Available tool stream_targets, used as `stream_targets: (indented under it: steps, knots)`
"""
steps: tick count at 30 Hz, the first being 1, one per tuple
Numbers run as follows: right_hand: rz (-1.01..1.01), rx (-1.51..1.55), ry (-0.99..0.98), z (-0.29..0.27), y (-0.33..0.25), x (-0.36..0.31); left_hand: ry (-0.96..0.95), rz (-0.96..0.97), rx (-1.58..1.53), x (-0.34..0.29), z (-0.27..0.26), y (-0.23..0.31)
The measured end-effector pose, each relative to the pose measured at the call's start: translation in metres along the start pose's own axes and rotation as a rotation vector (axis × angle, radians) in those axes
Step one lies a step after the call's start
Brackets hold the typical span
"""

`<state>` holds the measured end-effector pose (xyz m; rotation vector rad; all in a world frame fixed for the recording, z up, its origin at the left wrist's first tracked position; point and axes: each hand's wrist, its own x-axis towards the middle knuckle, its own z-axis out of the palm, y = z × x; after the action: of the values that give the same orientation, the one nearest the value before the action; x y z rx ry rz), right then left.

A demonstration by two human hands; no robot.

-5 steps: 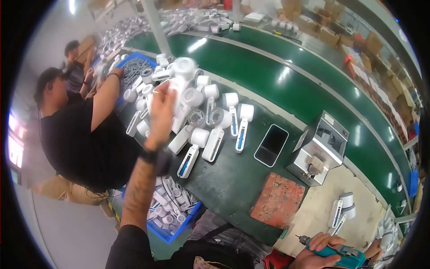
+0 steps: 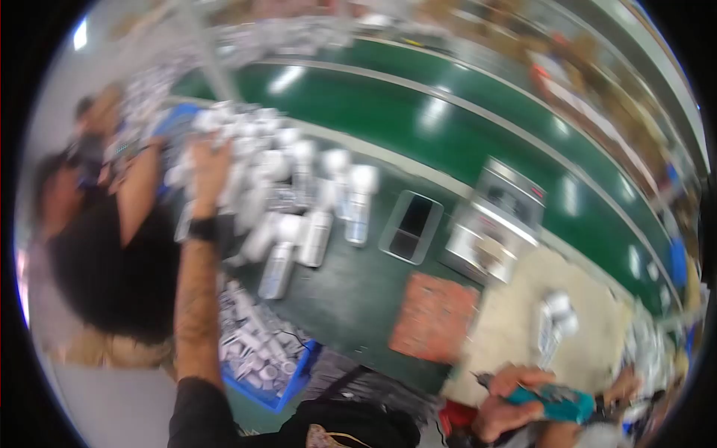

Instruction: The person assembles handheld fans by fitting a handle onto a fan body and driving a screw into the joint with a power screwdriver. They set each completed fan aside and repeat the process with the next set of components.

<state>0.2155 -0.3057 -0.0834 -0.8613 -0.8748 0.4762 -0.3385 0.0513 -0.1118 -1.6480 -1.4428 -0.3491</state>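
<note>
My left hand reaches into a pile of white handheld fan bodies at the left of the table. Motion smears its fingers, so whether it grips one of them cannot be told. My right hand is wrapped round a teal electric screwdriver at the lower right, its bit pointing left. Just above the tool, a few white fan parts lie on a beige board. Nearest the table's middle, several white fans lie with their handles toward me.
A phone, a reddish block and a silver box-shaped machine sit on the dark green table. Below its left edge is a blue crate of white parts. A co-worker works close on the left. Beyond runs a green conveyor.
My left hand has moved left and farther into the pile, away from the large pale fan it was over. The whole view has shifted and blurred. My right hand still holds the screwdriver.
</note>
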Motion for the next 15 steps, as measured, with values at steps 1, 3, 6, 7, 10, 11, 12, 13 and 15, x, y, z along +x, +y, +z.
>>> stream_targets:
  steps: [1,3,6,7,10,11,12,13,15]
  knots:
    - [0.039,-0.011,-0.021,0.003,-0.001,-0.002,0.233,-0.027,-0.161,0.017,-0.022,0.023]
    - [0.103,-0.11,-0.057,-0.006,0.003,0.001,0.061,-0.183,-0.894,0.048,-0.14,0.136]
    - [0.131,-0.127,-0.038,-0.012,-0.001,0.001,-0.19,-0.072,-1.631,0.052,-0.242,0.253]
    - [0.151,-0.085,-0.026,-0.015,-0.002,-0.001,-0.209,0.25,-1.636,0.053,-0.269,0.289]
    - [0.129,-0.115,0.02,-0.029,-0.013,-0.007,-0.22,0.492,-1.812,0.034,-0.321,0.41]
    - [0.129,-0.117,0.023,-0.029,-0.017,-0.008,-0.514,0.574,-1.683,0.037,-0.341,0.434]
    - [0.133,-0.136,0.032,-0.029,-0.02,-0.01,-0.795,0.647,-1.533,0.043,-0.356,0.458]
    - [0.141,-0.152,0.041,-0.031,-0.022,-0.012,-0.767,0.642,-1.492,0.039,-0.357,0.484]
    - [0.16,-0.077,0.033,-0.038,-0.025,-0.022,-0.736,0.632,-1.453,0.031,-0.35,0.519]
